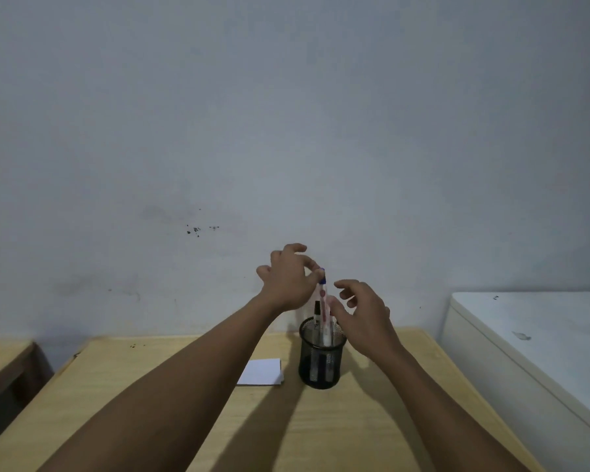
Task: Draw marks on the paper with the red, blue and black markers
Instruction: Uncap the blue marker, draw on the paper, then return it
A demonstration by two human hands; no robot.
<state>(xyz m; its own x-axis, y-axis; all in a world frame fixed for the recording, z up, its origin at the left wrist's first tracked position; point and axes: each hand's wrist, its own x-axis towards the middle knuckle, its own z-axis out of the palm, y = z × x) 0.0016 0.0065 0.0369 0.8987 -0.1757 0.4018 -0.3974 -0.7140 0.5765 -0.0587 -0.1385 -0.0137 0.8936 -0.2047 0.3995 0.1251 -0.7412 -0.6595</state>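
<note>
A black mesh pen cup point(322, 361) stands on the wooden table point(150, 386). A white marker with a blue cap point(323, 301) rises out of it, upright, and the fingertips of my left hand point(288, 281) pinch its cap end. A black-capped marker point(317, 311) stands lower in the cup, just left of it. My right hand point(365, 318) hovers over the cup's right rim with fingers spread, its thumb close beside the blue marker's barrel. A small white paper point(261, 371) lies flat on the table left of the cup. No red marker can be made out.
A white cabinet or appliance point(525, 335) stands against the table's right side. Another wooden surface point(4, 362) sits lower at the left. A grey wall point(286, 131) rises just behind the table's far edge.
</note>
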